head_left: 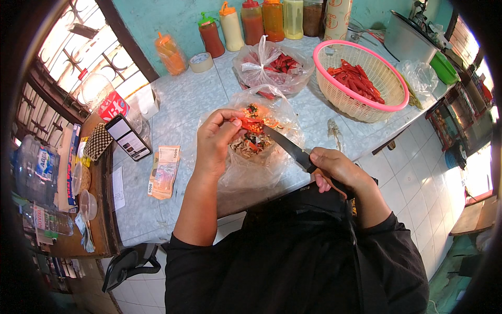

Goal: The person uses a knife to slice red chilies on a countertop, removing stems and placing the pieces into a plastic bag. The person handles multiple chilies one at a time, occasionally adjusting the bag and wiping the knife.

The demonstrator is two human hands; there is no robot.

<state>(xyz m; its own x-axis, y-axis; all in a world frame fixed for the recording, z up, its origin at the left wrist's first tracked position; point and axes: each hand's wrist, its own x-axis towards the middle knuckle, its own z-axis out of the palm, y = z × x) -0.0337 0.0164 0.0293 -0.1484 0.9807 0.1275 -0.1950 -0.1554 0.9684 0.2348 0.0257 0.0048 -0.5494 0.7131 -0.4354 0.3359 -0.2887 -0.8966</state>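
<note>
My left hand (218, 137) pinches a red chili (246, 124) over an open plastic bag (240, 178). In my right hand (337, 170) is a knife (289, 147) with a dark blade and black handle, its tip close to the chili. Seeds, stems and other chili scraps (251, 145) lie in the bag below my hands. Beyond it sits a knotted clear bag (261, 65) with red chilies inside. To the right, a cream basket with a pink rim (361, 107) holds a heap of red chili pieces (355, 81).
Several sauce bottles (252, 23) line the wall, with a tape roll (201, 62) nearby. A phone (128, 137) leans at the table's left, beside banknotes (164, 172). A large metal pot (410, 36) and green container (444, 68) stand at the far right. A chair (133, 264) is below left.
</note>
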